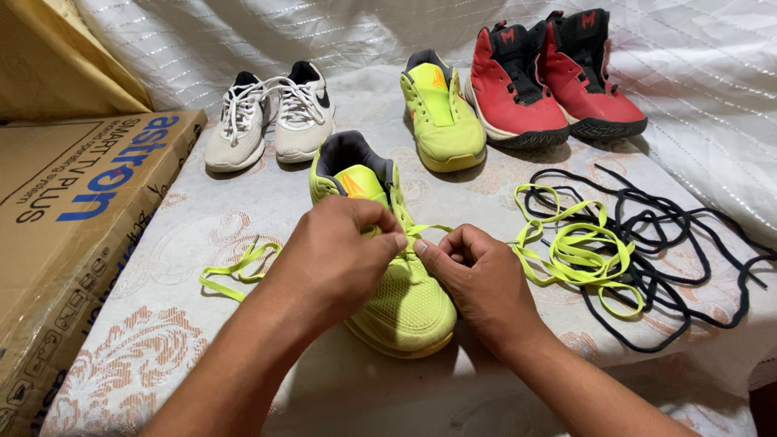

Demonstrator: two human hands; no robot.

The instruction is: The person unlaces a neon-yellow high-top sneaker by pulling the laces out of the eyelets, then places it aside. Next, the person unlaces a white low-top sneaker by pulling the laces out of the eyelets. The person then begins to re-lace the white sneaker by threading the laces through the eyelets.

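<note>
A neon yellow-green sneaker (405, 303) with a grey collar lies toe toward me on a patterned cloth. My left hand (336, 251) and my right hand (477, 275) meet over its lace area, both pinching the yellow-green lace (239, 271) threaded into the shoe. One end of that lace trails out to the left on the cloth. The eyelets under my fingers are hidden.
A second neon sneaker (441, 113) stands behind, a pair of white sneakers (271, 117) at back left, a pair of red and black high-tops (550, 77) at back right. Loose yellow-green lace (579, 251) and black laces (696, 243) lie at right. A cardboard box (65, 226) borders the left.
</note>
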